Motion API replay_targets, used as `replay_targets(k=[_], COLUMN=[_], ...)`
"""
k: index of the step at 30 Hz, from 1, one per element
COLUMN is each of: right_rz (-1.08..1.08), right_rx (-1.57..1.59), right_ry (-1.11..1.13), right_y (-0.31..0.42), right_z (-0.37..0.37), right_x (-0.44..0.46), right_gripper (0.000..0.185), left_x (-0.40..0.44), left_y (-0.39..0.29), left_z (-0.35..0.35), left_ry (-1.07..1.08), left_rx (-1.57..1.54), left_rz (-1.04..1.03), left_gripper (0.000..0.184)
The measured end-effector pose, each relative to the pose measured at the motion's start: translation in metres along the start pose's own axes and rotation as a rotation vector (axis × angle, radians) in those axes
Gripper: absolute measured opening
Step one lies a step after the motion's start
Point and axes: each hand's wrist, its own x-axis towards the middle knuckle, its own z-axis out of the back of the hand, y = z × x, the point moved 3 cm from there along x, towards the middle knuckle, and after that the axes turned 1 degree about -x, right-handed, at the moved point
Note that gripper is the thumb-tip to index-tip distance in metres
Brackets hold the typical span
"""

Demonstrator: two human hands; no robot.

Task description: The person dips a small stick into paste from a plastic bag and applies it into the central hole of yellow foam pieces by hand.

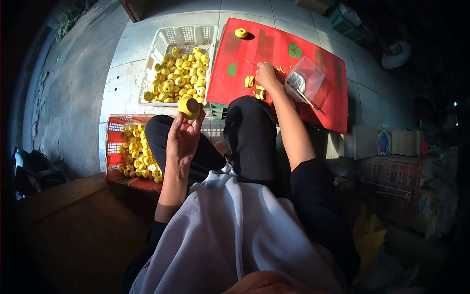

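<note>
In the head view, you sit in hard sunlight, your left hand (185, 137) raised palm-up above your lap, its thumb and fingertips pinching a rounded yellow piece (186, 106) with one shaded face turned toward the camera. Your right hand (268, 77) is out over a red table (274, 35), fingers drawn together on a thin tool (250, 63) whose slim end points out to the hand's left; the exact grip beneath the knuckles cannot be told.

Just to the left of your right hand, and on its near side, lie cut yellow strips (249, 81), with smaller bits scattered just to its right. Farther to the right of that hand stands a clear plastic container (315, 74), greyish contents at its bottom, a slender stick (307, 99) slanting by its near edge. Beyond your right hand, toward the table's far left corner, a lone yellow ring (240, 33) sits in the sun, casting a dark shadow.

Beyond your left hand, a white crate (188, 35) holds a heap of similar yellow pieces. To that hand's left and a little nearer you, a red crate (116, 133) holds another heap. Your dark trousers (249, 137) show between your two forearms, and a pale apron (220, 220) spreads on the near side of both hands.
</note>
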Motion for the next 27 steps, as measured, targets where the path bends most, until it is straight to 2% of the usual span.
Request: replay_targets(k=[2,6,10,13,16,19,24,27], right_rz=[0.088,0.496,0.553,0.517,0.475,0.103,0.188,0.049], right_rx=[-0.015,0.047,0.026,-0.018,0.106,0.405,0.396,0.548], right_ry=[-0.093,-0.014,0.076,0.131,0.094,0.221,0.159,0.176], right_y=[0.001,0.021,0.021,0.022,0.023,0.024,-0.003,-0.009], right_z=[0.002,0.019,0.01,0.006,0.015,0.036,0.015,0.014], right_x=[0.002,-0.012,-0.015,-0.015,-0.014,-0.023,-0.025,-0.029], right_gripper=[0.021,0.018,0.013,0.011,0.005,0.006,0.022,0.018], left_x=[-0.004,-0.005,-0.005,-0.004,-0.005,-0.005,-0.004,-0.004], left_y=[-0.003,-0.007,-0.003,0.001,0.002,0.001,0.004,0.007], left_z=[0.004,0.012,0.009,0.008,0.004,0.007,0.004,-0.003], left_ry=[0.007,0.036,0.011,0.011,-0.004,-0.016,-0.008,0.009], left_rx=[0.026,0.038,0.044,0.014,0.024,0.029,0.032,0.038], left_rz=[-0.021,-0.006,0.008,0.044,0.031,0.028,0.051,0.063], left_gripper=[0.041,0.039,0.04,0.042,0.043,0.042,0.041,0.041])
